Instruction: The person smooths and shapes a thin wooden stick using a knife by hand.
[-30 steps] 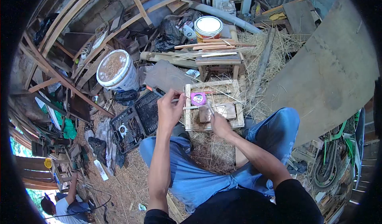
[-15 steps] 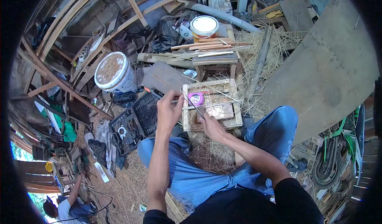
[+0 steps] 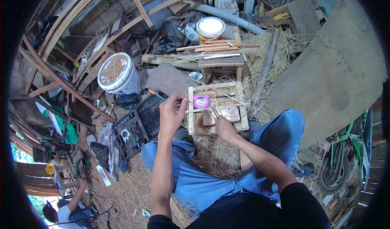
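Observation:
My right hand (image 3: 226, 128) is closed around a knife (image 3: 214, 111), its narrow blade pointing up and away over a small wooden crate (image 3: 191, 125). To the left, my left hand (image 3: 172, 112) is closed in a pinch at the crate's left edge; what sits between its fingertips is too thin to make out. A pink tape measure (image 3: 201, 101) lies on the crate between my two hands. Close to the knife, a wooden block (image 3: 231, 113) rests on the crate's slats.
Beyond the crate, a low stool (image 3: 221, 62) carries thin wood strips. An open black tool case (image 3: 142, 117) and a white bucket (image 3: 118, 72) stand at left. A large board (image 3: 329, 74) leans at right. Another person (image 3: 71, 210) works at lower left.
My right hand has moved right and slightly toward me, drawing the knife away from my left hand. The blade now points more steeply upward. My left hand has barely moved.

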A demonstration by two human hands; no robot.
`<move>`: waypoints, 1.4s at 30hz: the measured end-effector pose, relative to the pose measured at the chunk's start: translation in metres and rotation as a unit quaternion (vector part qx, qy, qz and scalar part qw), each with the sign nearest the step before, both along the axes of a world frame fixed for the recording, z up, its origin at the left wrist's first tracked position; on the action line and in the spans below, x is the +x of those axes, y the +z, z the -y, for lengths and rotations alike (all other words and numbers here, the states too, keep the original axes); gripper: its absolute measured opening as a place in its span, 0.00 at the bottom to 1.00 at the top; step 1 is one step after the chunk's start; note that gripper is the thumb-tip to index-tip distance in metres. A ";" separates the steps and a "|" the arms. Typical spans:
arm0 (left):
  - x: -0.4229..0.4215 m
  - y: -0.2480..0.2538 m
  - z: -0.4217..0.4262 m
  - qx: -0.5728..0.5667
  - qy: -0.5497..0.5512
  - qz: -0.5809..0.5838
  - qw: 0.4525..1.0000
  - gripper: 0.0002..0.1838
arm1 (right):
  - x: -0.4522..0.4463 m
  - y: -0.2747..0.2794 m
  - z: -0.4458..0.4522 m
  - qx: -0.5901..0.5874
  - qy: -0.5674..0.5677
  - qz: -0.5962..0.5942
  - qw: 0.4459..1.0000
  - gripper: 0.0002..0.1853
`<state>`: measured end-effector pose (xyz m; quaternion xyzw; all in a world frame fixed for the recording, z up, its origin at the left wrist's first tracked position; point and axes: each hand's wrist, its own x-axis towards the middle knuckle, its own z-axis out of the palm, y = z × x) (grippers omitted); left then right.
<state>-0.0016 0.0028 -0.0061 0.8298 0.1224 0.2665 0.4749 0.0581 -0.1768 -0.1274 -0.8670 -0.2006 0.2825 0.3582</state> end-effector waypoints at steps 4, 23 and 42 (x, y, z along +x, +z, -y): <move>0.000 0.001 -0.001 0.003 -0.008 -0.036 0.999 0.03 | -0.002 0.026 -0.006 0.080 -0.012 -0.013 0.997 0.16; 0.001 -0.006 -0.002 -0.032 -0.003 -0.031 0.999 0.04 | -0.003 -0.039 0.004 -0.056 0.039 0.030 0.997 0.20; 0.023 -0.037 0.012 -0.426 -0.070 -0.025 0.902 0.13 | 0.015 0.078 -0.038 0.339 -0.028 0.039 0.940 0.08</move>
